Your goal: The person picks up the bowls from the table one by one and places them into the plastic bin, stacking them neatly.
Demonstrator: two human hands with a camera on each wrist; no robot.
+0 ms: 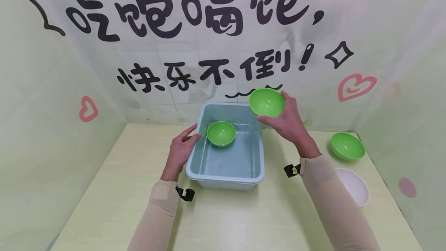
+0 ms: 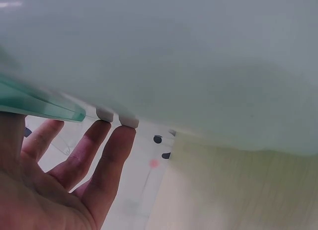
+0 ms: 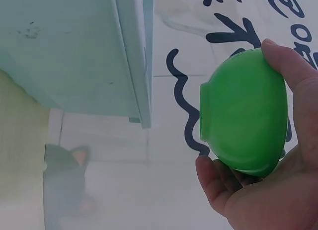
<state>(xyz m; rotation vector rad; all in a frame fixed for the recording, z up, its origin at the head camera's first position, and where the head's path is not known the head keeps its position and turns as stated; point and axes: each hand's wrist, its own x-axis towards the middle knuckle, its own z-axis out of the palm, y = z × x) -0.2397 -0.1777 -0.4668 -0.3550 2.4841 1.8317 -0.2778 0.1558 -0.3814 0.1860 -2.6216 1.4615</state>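
Observation:
A light blue plastic tub [image 1: 224, 184] stands on the table with a green bowl [image 1: 221, 134] upright inside it, toward the back left. My left hand [image 1: 182, 148] holds the tub's left rim, its thumb over the edge and several fingertips [image 2: 121, 135] against the outer wall. My right hand [image 1: 288, 121] grips another green bowl [image 1: 266, 102] above the tub's back right corner, tilted with its inside facing the head camera. From the right wrist, this bowl [image 3: 246, 113] shows its outside and foot, with thumb and fingers at opposite sides of the rim.
At the table's right lie a third green bowl [image 1: 347, 146] and a white dish [image 1: 353, 186], partly hidden by the right sleeve [image 1: 336, 200]. Behind the pale wooden table [image 1: 223, 220] hangs a white sheet [image 1: 223, 49] with black writing. Sheets also close in both sides.

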